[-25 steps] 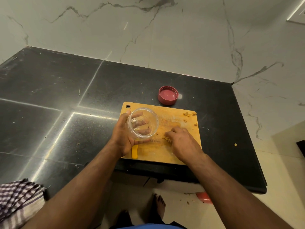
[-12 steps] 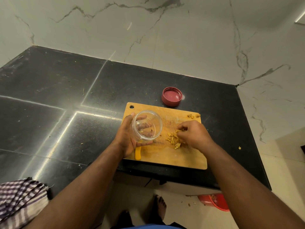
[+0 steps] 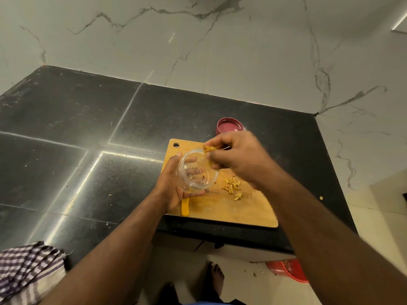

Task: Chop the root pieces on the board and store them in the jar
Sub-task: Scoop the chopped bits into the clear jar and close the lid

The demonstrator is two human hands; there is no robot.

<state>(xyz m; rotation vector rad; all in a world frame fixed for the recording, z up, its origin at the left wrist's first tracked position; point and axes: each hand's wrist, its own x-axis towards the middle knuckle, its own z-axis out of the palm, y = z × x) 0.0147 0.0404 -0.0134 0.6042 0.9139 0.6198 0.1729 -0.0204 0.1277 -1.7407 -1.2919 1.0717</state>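
Note:
A wooden cutting board (image 3: 222, 210) lies at the front edge of the black counter. My left hand (image 3: 170, 186) grips a clear jar (image 3: 196, 172), tilted with its mouth toward the right, above the board's left part. My right hand (image 3: 235, 157) pinches a bunch of yellow chopped root pieces (image 3: 208, 149) right at the jar's rim. More chopped root pieces (image 3: 233, 188) lie in a small heap on the board, right of the jar. A few bits show inside the jar. A yellow knife handle (image 3: 185, 208) pokes out below my left hand; its blade is hidden.
The jar's red lid (image 3: 229, 126) lies upside down on the counter just behind the board. A checked cloth (image 3: 28, 271) sits at the lower left. A red bin (image 3: 290, 271) stands on the floor under the counter's edge. Marble walls close the back and right.
My right hand gathered root pieces on the board, then lifted a pinch of them up and left to the jar's mouth. My left hand kept holding the jar.

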